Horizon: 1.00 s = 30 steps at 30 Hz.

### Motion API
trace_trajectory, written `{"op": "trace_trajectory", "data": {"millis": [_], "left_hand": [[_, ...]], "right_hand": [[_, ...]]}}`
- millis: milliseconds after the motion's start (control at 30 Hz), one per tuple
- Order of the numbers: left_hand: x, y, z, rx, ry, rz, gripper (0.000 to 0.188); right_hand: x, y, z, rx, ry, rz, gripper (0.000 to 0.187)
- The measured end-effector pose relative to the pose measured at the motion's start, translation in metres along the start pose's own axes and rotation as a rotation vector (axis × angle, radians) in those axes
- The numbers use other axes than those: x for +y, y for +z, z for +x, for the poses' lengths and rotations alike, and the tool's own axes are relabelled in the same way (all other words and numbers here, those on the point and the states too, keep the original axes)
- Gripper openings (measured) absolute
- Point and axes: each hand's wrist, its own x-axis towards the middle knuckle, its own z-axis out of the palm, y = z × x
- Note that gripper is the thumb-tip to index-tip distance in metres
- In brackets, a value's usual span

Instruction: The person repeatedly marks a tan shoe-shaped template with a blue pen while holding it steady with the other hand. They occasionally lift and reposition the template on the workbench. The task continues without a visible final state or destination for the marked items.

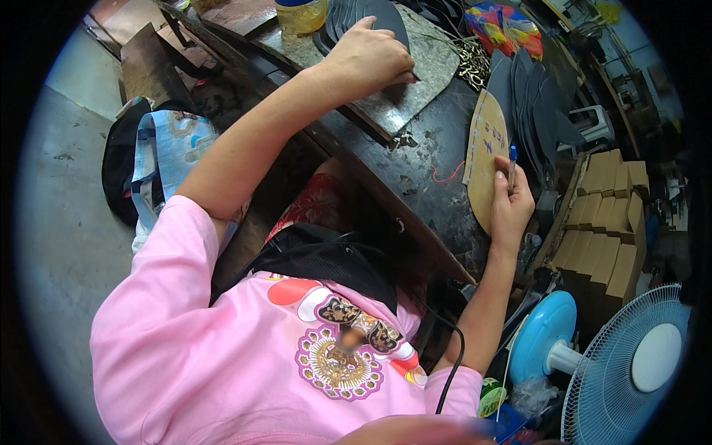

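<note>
My left hand point(371, 63) reaches over a pale stone slab point(430, 55), against a stack of dark grey sheet pieces point(345, 18) with rounded ends. Its fingers are curled, and a small dark tip shows by the thumb; what it grips is hidden. In my right hand point(512, 206) a blue-capped pen point(512, 159) stands upright between the fingers. The same hand pinches the edge of a tan, curved card template point(483, 156) with pen marks on it. This template lies over the dark worktable, beside another pile of dark grey pieces point(525, 111).
A jar of yellowish stuff point(302, 16) stands on the slab's far left. A metal chain point(472, 63) and a colourful bag point(506, 28) lie behind the template. Brown boxes point(604, 222) and a fan point(627, 371) stand at the right. Bags point(167, 144) hang at the left.
</note>
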Motion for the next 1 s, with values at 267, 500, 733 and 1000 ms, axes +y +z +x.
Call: {"op": "trace_trajectory", "data": {"millis": [267,500,733,1000], "left_hand": [[0.082,-0.012,-0.01,0.429,0.406,-0.467,0.015],[0.096,-0.008,-0.016,0.17,0.489,-0.683,0.024],[0.068,0.027,-0.003,0.08,0.3,-0.383,0.05],[0.074,0.036,-0.009,0.078,0.198,-0.471,0.057]], "right_hand": [[0.009,-0.003,0.002,0.215,-0.151,0.063,0.023],[-0.006,-0.017,-0.005,0.311,-0.224,-0.121,0.025],[-0.025,-0.016,-0.011,-0.004,-0.071,0.299,0.037],[-0.022,-0.002,-0.027,-0.161,-0.161,-0.413,0.035]]}}
